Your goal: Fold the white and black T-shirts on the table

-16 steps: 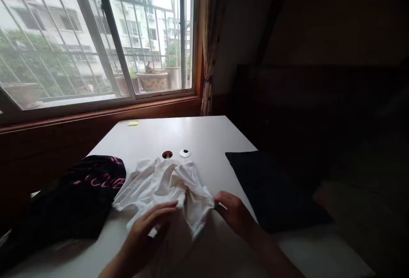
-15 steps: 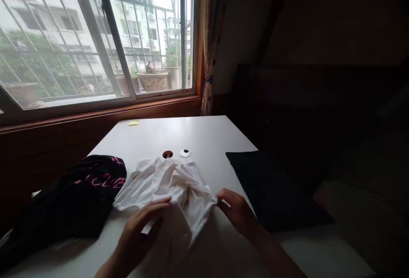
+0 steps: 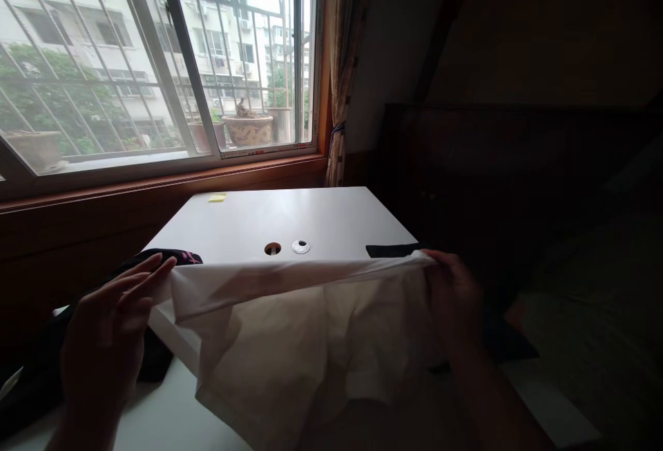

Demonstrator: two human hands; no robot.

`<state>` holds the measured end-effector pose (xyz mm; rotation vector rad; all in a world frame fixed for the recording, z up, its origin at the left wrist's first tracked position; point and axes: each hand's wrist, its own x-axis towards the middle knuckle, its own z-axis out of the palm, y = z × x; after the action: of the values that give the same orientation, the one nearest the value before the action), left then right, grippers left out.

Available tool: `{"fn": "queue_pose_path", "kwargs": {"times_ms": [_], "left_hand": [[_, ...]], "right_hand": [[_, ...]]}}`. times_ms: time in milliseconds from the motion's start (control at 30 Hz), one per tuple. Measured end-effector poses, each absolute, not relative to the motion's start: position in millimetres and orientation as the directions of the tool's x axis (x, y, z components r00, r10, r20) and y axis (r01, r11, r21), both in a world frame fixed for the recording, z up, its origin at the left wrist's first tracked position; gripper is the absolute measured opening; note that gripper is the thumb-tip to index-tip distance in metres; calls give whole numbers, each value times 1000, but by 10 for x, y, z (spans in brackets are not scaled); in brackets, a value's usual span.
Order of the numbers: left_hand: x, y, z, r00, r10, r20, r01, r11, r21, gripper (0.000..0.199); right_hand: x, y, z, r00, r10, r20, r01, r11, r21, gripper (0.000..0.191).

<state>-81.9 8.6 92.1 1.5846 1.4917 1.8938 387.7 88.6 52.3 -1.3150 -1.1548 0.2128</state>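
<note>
A white cloth garment [image 3: 280, 340] hangs stretched between my two hands above the table. Its upper edge runs nearly straight from left to right, and the lower part drapes down in loose folds toward me. My left hand [image 3: 106, 340] is at the upper left corner, its fingertips pinching the cloth. At the upper right corner, my right hand [image 3: 456, 299] grips the edge between thumb and fingers. I cannot tell whether the garment is a shirt or shorts.
On the white table [image 3: 290, 216], a black garment with pink lettering [image 3: 186, 256] lies left and a dark cloth [image 3: 391, 251] lies right, both partly covered. A round hole [image 3: 272, 248], its cover [image 3: 300, 246] and a yellow note [image 3: 217, 197] are farther back. A barred window [image 3: 248, 57] stands behind.
The white garment has gone from lying crumpled on the table to being lifted and spread. My hands have moved apart and upward, left and right, with its edge between them.
</note>
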Motion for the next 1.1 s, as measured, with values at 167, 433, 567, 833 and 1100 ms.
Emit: {"fn": "queue_pose_path", "kwargs": {"times_ms": [167,433,567,833,1100], "left_hand": [[-788,332,615,-26,748,663,671,-479,566,40],[-810,415,205,260,938,228,829,-338,446,66],[-400,326,469,371,881,295,836,-455,307,73],[802,430,447,478,758,443,669,-641,375,39],[552,635,520,41,902,430,537,-383,752,26]], "right_hand": [[3819,969,516,395,669,630,533,391,-750,25],[3549,887,464,234,685,690,611,448,-652,18],[3248,779,595,-9,654,756,536,642,-549,7],[2739,584,897,-481,530,698,1,797,-604,19],[3368,548,425,-232,822,519,357,569,-741,45]]}}
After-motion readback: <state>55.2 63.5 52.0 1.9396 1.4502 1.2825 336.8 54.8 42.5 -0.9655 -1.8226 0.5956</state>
